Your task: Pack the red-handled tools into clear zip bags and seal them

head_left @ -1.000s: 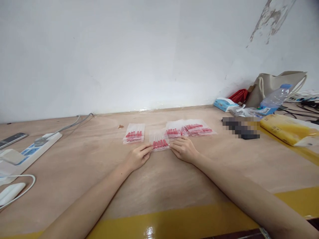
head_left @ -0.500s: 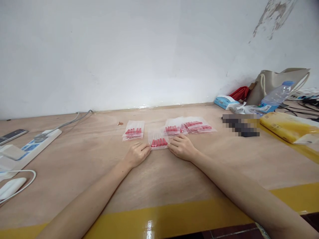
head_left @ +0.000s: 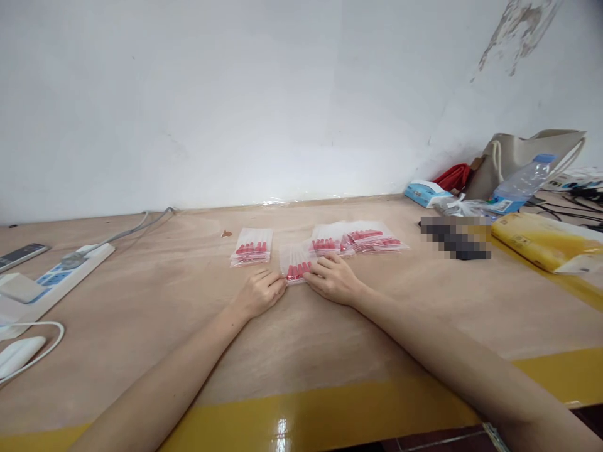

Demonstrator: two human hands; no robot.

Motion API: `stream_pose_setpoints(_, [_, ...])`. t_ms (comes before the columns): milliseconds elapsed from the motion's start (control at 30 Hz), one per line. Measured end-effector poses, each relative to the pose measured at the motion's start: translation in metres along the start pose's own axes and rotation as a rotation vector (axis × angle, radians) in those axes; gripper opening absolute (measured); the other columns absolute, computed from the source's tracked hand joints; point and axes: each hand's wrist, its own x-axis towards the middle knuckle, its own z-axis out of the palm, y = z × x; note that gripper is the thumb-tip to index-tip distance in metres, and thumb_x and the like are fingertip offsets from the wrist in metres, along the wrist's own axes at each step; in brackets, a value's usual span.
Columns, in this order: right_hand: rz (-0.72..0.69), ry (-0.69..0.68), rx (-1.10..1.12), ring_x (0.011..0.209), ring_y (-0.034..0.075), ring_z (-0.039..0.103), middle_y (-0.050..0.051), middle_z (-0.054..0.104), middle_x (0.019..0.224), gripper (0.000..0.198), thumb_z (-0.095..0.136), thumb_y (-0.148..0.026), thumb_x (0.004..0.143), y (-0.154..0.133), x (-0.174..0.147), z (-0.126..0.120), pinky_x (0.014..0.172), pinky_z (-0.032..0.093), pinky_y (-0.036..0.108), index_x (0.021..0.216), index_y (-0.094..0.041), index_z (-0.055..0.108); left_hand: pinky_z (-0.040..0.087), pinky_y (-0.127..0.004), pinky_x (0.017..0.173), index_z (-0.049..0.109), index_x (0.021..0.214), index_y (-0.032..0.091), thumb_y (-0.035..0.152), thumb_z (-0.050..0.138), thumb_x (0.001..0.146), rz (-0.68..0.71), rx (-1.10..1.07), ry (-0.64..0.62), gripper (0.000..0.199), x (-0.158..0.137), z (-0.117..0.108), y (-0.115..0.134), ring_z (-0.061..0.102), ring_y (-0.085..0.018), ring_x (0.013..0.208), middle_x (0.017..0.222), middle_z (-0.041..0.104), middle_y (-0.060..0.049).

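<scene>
A small clear zip-lock bag (head_left: 296, 258) holding several red pieces lies flat on the table, its near edge toward me. My left hand (head_left: 262, 292) is closed, thumb and forefinger pinching the bag's near left corner. With fingers bent together, my right hand (head_left: 331, 278) grips the near edge further right and covers part of the red pieces. Beyond my left hand sits a stack of similar filled bags (head_left: 252, 246). More filled bags (head_left: 372, 237) overlap in a pile behind my right hand.
A white power strip (head_left: 61, 276) with plugs and a phone (head_left: 21, 256) lie at the left. To the right are a yellow packet (head_left: 541, 242), a plastic bottle (head_left: 525, 182), a blue tissue box (head_left: 426, 193), a beige bag (head_left: 509, 157) and a blurred dark object (head_left: 455, 238).
My right hand has slid left along the bag's near edge, over some of the red pieces. The left hand stays at the corner.
</scene>
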Motion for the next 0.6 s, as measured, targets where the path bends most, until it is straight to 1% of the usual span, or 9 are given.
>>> stream_pose_setpoints(100, [-0.059, 0.022, -0.014, 0.071, 0.013, 0.041, 0.003, 0.056, 0.073, 0.024, 0.041, -0.015, 0.088, -0.011, 0.015, 0.009, 0.067, 0.026, 0.030, 0.071, -0.017, 0.059, 0.044, -0.027, 0.056, 0.060, 0.074, 0.017, 0.017, 0.043, 0.088, 0.002, -0.038, -0.001, 0.022, 0.000, 0.001, 0.001, 0.057, -0.014, 0.059, 0.070, 0.063, -0.003])
stream_pose_setpoints(267, [-0.115, -0.016, 0.010, 0.070, 0.013, 0.040, 0.003, 0.053, 0.069, 0.029, 0.040, -0.014, 0.089, -0.020, 0.028, 0.018, 0.064, 0.025, 0.030, 0.064, -0.016, 0.056, 0.045, -0.029, 0.058, 0.061, 0.075, 0.019, 0.019, 0.040, 0.089, -0.036, -0.083, -0.032, 0.025, -0.003, 0.001, -0.001, 0.057, -0.014, 0.061, 0.073, 0.063, -0.004])
stream_pose_setpoints(467, [-0.180, -0.016, 0.039, 0.068, 0.012, 0.039, 0.001, 0.050, 0.065, 0.033, 0.036, -0.012, 0.090, -0.015, 0.027, 0.011, 0.064, 0.024, 0.030, 0.063, -0.016, 0.055, 0.045, -0.027, 0.058, 0.059, 0.068, 0.018, 0.017, 0.042, 0.088, 0.017, -0.036, -0.024, 0.026, -0.002, -0.003, 0.000, 0.057, -0.013, 0.059, 0.069, 0.062, -0.002])
stream_pose_setpoints(600, [-0.167, -0.026, -0.006, 0.068, 0.013, 0.040, 0.002, 0.051, 0.066, 0.033, 0.035, -0.011, 0.089, -0.004, 0.015, 0.001, 0.066, 0.026, 0.030, 0.064, -0.016, 0.055, 0.045, -0.026, 0.059, 0.058, 0.071, 0.017, 0.016, 0.044, 0.088, 0.003, -0.041, 0.010, 0.022, -0.002, -0.007, 0.001, 0.057, -0.012, 0.060, 0.070, 0.063, -0.001])
